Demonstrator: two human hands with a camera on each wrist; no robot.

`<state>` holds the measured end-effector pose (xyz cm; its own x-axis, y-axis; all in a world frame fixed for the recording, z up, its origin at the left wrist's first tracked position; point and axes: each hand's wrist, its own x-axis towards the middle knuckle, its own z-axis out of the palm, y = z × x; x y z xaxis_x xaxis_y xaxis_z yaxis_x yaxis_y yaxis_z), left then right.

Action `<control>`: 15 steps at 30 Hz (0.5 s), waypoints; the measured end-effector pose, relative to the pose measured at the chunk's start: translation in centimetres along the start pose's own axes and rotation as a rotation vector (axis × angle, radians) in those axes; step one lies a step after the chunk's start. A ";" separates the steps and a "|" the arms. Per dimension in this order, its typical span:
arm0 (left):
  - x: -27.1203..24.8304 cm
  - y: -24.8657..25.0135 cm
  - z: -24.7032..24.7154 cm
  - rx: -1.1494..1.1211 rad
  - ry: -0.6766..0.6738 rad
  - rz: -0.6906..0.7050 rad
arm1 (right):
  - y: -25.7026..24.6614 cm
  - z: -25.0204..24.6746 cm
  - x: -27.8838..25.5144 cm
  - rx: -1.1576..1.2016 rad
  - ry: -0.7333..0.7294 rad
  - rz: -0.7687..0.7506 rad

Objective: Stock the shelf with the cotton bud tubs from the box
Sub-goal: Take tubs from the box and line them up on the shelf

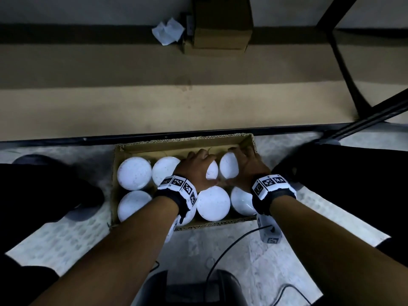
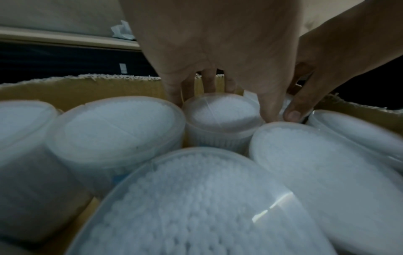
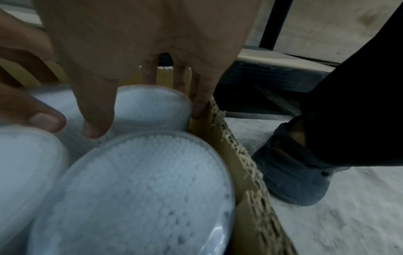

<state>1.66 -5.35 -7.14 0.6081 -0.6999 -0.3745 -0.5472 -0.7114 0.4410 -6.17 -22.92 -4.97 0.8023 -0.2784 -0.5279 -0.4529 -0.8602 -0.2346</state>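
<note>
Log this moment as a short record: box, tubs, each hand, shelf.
box: open cardboard box on the floor, in front of the shelf
tubs: round clear tubs of cotton buds standing upright in two rows, lids on
left hand: left hand reaches down around a far-row tub, fingers behind it, thumb in front
right hand: right hand around the far right tub, fingers between it and the box wall
shelf: brown shelf board holds no tubs; a small carton and crumpled paper lie at the back
</note>
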 end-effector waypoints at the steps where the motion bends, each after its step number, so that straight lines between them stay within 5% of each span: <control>1: 0.0 0.0 0.0 -0.007 0.001 -0.001 | 0.0 0.0 -0.1 0.005 -0.001 0.003; 15: -0.4 -0.2 -0.5 -0.065 0.040 0.027 | -0.5 -0.9 -1.2 -0.005 0.013 -0.001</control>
<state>1.75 -4.88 -6.67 0.6170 -0.7149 -0.3290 -0.5264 -0.6857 0.5028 -6.54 -22.60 -3.52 0.8077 -0.2832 -0.5171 -0.4503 -0.8625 -0.2310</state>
